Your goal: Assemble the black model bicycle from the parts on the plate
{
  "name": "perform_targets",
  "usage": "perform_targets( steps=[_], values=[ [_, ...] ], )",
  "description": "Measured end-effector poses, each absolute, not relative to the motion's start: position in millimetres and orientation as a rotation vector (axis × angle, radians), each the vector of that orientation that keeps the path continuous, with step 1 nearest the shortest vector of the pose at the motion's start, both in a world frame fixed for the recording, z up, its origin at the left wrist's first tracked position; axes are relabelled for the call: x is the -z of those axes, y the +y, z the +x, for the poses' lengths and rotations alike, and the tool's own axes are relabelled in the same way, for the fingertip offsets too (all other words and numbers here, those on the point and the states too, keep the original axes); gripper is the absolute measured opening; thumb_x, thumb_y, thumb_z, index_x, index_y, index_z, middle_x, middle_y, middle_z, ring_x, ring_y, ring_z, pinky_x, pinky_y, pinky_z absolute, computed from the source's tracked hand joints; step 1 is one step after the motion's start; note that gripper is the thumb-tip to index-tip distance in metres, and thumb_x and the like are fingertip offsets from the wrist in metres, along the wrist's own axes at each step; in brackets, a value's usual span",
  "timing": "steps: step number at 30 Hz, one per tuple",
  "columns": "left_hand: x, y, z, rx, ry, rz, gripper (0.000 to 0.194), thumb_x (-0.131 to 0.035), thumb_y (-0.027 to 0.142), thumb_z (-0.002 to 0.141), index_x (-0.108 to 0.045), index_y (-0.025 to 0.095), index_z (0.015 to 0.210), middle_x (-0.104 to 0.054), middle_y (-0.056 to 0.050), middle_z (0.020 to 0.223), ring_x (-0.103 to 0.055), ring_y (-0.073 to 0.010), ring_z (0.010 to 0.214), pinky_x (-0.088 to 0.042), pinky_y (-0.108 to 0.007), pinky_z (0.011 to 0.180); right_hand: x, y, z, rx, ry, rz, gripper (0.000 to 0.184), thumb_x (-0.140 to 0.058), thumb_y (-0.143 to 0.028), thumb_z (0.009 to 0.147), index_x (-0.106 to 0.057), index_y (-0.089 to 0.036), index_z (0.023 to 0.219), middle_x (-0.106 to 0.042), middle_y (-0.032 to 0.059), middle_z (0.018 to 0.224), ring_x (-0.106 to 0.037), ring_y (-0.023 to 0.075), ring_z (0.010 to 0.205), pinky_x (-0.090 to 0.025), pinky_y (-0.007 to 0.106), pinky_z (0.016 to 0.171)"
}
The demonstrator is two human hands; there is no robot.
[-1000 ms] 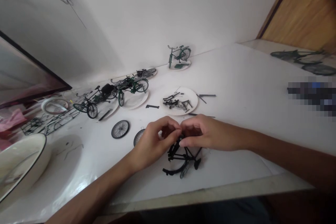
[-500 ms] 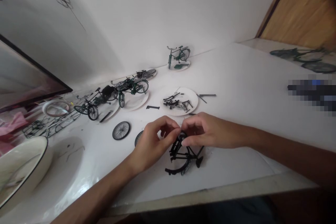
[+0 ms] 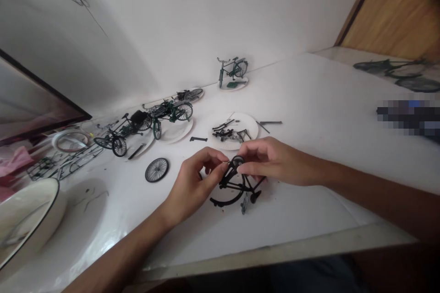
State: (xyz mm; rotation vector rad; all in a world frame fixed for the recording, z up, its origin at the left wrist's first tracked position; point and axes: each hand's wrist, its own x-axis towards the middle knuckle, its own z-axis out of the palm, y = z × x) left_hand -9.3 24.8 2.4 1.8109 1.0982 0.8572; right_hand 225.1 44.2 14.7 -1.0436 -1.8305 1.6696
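Observation:
Both hands grip a black model bicycle frame point(image 3: 244, 187) above the white table near its front edge. My left hand point(image 3: 197, 176) pinches its left side, thumb and forefinger closed by the chain guard. On the other side, my right hand point(image 3: 271, 162) closes thumb and fingers round the crank area, next to a small round chainwheel point(image 3: 237, 161). A curved black mudguard point(image 3: 223, 203) and a saddle point(image 3: 255, 197) point down toward the table. A spoked model wheel point(image 3: 157, 170) lies left of my left hand.
Beyond my hands is a white plate point(image 3: 253, 121) of small black parts, with a thin black strip point(image 3: 198, 139) to its left. Assembled model bicycles point(image 3: 124, 133) stand farther left, another green one point(image 3: 233, 69) by the wall. An enamel basin point(image 3: 51, 201) sits at the left edge.
The bicycle frame has risen slightly and turned in my fingers, showing the chainwheel more clearly. My left hand has shifted a little left, away from my right fingertips.

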Motion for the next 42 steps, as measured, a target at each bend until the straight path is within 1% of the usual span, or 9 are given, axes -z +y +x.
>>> perform_targets(
  steps=[5, 9, 14, 19, 25, 31, 38, 40, 42],
  values=[
    [-4, 23, -6, -0.874, 1.123, 1.897, 0.012, -0.067, 0.031, 0.096, -0.067, 0.020, 0.100, -0.066, -0.001, 0.086, -0.056, -0.0112, 0.077, -0.046, -0.025, 0.074, -14, 42, 224, -1.641, -1.973, -1.019, 0.027, -0.076, -0.041, 0.085, -0.066, -0.017, 0.093, -0.062, 0.0005, 0.081, -0.056, 0.0139, 0.073, -0.045, 0.029, 0.066],
    [-5, 23, -1, -0.842, 1.133, 1.915, 0.010, -0.066, 0.028, 0.095, -0.067, 0.019, 0.093, -0.065, 0.000, 0.080, -0.055, -0.0106, 0.074, -0.044, -0.025, 0.070, -15, 41, 223, -1.590, -2.074, -1.001, 0.027, -0.076, -0.042, 0.085, -0.066, -0.017, 0.089, -0.058, -0.0018, 0.076, -0.051, 0.0125, 0.070, -0.039, 0.028, 0.062],
    [-4, 23, 2, -0.824, 1.148, 1.877, 0.012, -0.069, 0.029, 0.093, -0.066, 0.018, 0.090, -0.064, 0.000, 0.076, -0.054, -0.0109, 0.071, -0.042, -0.023, 0.062, -14, 41, 222, -1.549, -2.143, -1.009, 0.028, -0.075, -0.043, 0.085, -0.064, -0.018, 0.086, -0.056, -0.0018, 0.075, -0.050, 0.0126, 0.069, -0.038, 0.028, 0.062],
    [-3, 23, 6, -0.841, 1.120, 1.870, 0.012, -0.070, 0.027, 0.090, -0.066, 0.017, 0.085, -0.066, -0.001, 0.078, -0.050, -0.0094, 0.067, -0.042, -0.022, 0.060, -11, 42, 220, -1.545, -2.213, -1.015, 0.032, -0.074, -0.048, 0.086, -0.067, -0.017, 0.092, -0.058, -0.0002, 0.079, -0.051, 0.0136, 0.070, -0.036, 0.028, 0.060],
    [-5, 23, 4, -0.840, 1.120, 1.843, 0.015, -0.070, 0.029, 0.090, -0.065, 0.016, 0.084, -0.063, 0.000, 0.076, -0.049, -0.0089, 0.066, -0.041, -0.022, 0.059, -11, 43, 222, -1.598, -2.111, -0.982, 0.030, -0.075, -0.047, 0.086, -0.067, -0.017, 0.089, -0.058, -0.0018, 0.075, -0.052, 0.0125, 0.069, -0.038, 0.028, 0.061],
    [-8, 22, 2, -0.834, 1.138, 1.810, 0.013, -0.067, 0.026, 0.091, -0.063, 0.016, 0.084, -0.064, 0.000, 0.076, -0.053, -0.0088, 0.068, -0.041, -0.021, 0.060, -13, 44, 224, -1.671, -2.016, -0.997, 0.029, -0.076, -0.044, 0.085, -0.066, -0.017, 0.089, -0.063, -0.0005, 0.077, -0.058, 0.0134, 0.070, -0.043, 0.028, 0.064],
    [-6, 23, 2, -0.816, 1.144, 1.820, 0.016, -0.068, 0.027, 0.090, -0.062, 0.016, 0.081, -0.062, 0.001, 0.075, -0.049, -0.0082, 0.066, -0.041, -0.021, 0.059, -16, 42, 225, -1.623, -2.129, -0.983, 0.028, -0.076, -0.045, 0.084, -0.067, -0.018, 0.085, -0.058, -0.0018, 0.075, -0.052, 0.0124, 0.068, -0.038, 0.028, 0.061],
    [-6, 23, 2, -0.803, 1.138, 1.823, 0.016, -0.068, 0.027, 0.091, -0.062, 0.016, 0.081, -0.062, 0.001, 0.075, -0.049, -0.0081, 0.065, -0.040, -0.021, 0.058, -16, 42, 224, -1.617, -2.146, -0.979, 0.028, -0.076, -0.044, 0.085, -0.068, -0.018, 0.085, -0.058, -0.0017, 0.074, -0.052, 0.0124, 0.069, -0.039, 0.028, 0.061],
    [-7, 23, 1, -0.799, 1.138, 1.820, 0.016, -0.068, 0.028, 0.091, -0.062, 0.016, 0.082, -0.062, 0.001, 0.076, -0.050, -0.0085, 0.067, -0.041, -0.021, 0.059, -15, 42, 224, -1.671, -2.082, -0.978, 0.027, -0.076, -0.043, 0.085, -0.069, -0.018, 0.089, -0.062, -0.0011, 0.077, -0.056, 0.0128, 0.070, -0.042, 0.027, 0.063]
  ],
)
